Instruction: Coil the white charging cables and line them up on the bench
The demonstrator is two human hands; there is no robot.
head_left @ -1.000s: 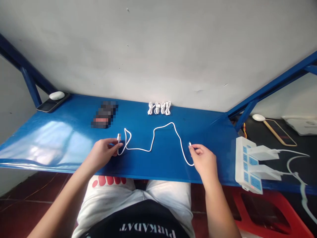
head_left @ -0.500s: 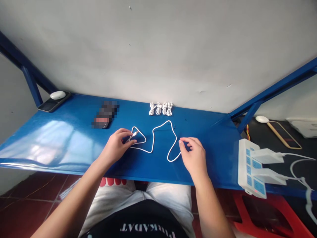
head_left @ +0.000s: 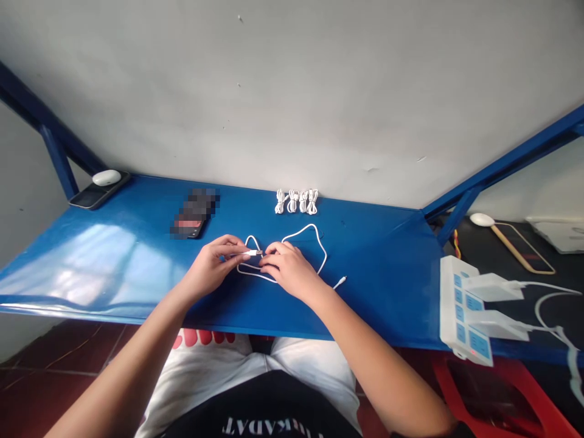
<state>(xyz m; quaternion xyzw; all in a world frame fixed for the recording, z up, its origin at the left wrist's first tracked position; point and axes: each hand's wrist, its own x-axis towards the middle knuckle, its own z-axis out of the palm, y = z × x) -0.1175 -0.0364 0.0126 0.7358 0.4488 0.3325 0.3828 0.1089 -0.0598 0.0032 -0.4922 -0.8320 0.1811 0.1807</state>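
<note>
L: left hand [head_left: 212, 267] pinched the plug end of thin white USB cable [head_left: 319, 243] | R: right hand [head_left: 287, 271] closed on the cord just beside it | cable looped loosely on glossy blue metal table [head_left: 114, 255], small far plug [head_left: 341, 281] lying free | risk: slack loops might tangle when pulled | right fingertip grip hidden behind knuckles

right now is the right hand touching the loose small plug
Apart: head view shows the small plug of the white cable free on the blue table, bare tabletop between it and the right hand.
</note>
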